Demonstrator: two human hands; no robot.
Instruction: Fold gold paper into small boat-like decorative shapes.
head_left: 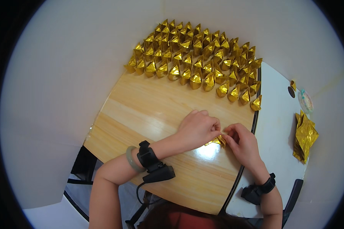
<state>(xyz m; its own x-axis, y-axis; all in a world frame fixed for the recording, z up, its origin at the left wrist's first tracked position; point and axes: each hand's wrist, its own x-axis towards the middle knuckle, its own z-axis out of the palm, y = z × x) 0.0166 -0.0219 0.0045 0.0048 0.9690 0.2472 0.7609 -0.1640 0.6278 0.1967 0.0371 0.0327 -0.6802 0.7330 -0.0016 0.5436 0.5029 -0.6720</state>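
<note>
A small folded piece of gold foil paper point(218, 141) is pinched between my two hands, just above the wood-grain tabletop. My left hand point(200, 128) is closed, its fingertips on the upper left side of the foil. From the right, my right hand point(243, 147) grips the other side between thumb and fingers. The fingers cover much of the foil, so its full shape is hidden. Beyond my hands, several rows of folded gold paper ingots point(195, 81) stand close together with pointed tips up.
A white table point(273, 110) adjoins the wooden one point(141, 107) on the right. Larger gold foil paper point(305, 137) lies there, with a dark round thing point(291, 92) and a clear roundish item point(305, 101) farther back. Pale walls enclose the far side. A cable point(138, 192) hangs below my left wrist.
</note>
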